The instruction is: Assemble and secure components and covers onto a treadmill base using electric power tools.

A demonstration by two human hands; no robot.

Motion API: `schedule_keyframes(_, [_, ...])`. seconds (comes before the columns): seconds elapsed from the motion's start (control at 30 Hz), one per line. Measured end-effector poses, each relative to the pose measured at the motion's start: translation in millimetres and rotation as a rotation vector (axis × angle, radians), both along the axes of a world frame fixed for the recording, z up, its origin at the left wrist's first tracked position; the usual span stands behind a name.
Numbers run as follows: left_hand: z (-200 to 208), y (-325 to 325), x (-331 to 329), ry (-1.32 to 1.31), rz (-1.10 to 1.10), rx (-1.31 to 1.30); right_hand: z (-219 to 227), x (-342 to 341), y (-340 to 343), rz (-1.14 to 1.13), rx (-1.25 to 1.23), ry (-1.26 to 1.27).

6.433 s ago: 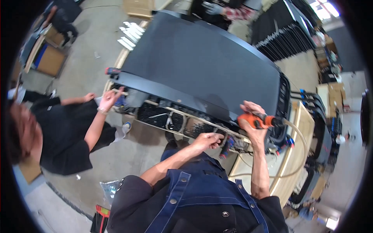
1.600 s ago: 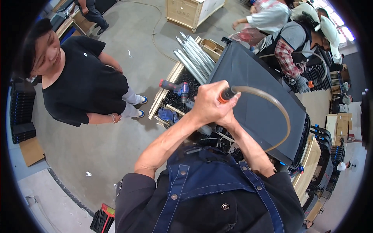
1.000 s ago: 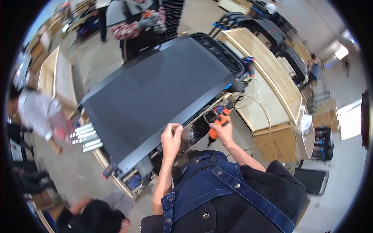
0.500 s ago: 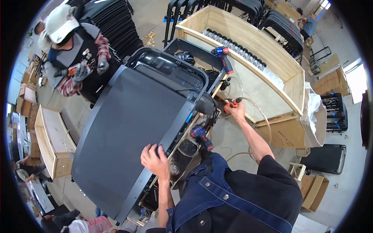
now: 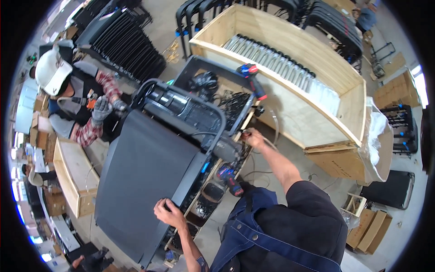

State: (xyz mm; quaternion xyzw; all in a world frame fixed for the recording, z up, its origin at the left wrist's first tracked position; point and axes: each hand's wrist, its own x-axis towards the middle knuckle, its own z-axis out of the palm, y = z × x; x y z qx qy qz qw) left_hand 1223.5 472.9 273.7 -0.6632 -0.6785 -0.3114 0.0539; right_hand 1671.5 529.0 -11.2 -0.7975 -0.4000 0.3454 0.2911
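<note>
Dark panel: left hand at near edge, fingers half-bent; right hand beside grey tray, grip: cannot tell.

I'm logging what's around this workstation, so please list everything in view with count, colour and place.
Broad panel: 1, dark grey, centre-left
Cordless drills: 2, blue and red, near the panel and on the large crate's side
Large crate: 1, pale wood, upper right
Tubes: one row, silvery, inside it
Tray: 1, dark, beside that crate
Small crate: 1, pale wood, left
Stacked panels: many, black, upper left
Cardboard boxes: several, brown, both sides
Co-worker: 1, white cap, left
Left hand: 1, bare, on broad panel
Right hand: 1, bare, near tray
</note>
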Motion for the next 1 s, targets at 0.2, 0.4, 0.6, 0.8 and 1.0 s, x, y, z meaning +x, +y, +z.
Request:
schedule_keyframes(0.2, [-8.2, 8.0, 12.5, -0.048, -0.057, 0.046, 85.8, -0.3, -112.9, 0.509, -0.258, 0.074])
schedule_keyframes(0.4, [-12.8, 2.8, 12.4, -0.002, 0.005, 0.070, 248.8, 72.6, -169.8, 0.344, -0.229, 0.730])
schedule_keyframes(0.6, [-30.3, 4.0, 41.9, 0.013, 0.181, 0.041, 302.2, 294.1, -125.3, -0.281, 0.228, 0.634])
schedule_keyframes(0.8, [-53.2, 2.0, 89.4, 0.147, 0.386, 0.041, 172.9, 515.6, -92.7, -0.788, 0.275, 0.661])
schedule_keyframes(1.0, [-34.2, -19.7, 155.9, 0.250, 0.466, -0.235, -35.3, 583.9, -97.0, -0.665, -0.264, 0.419])
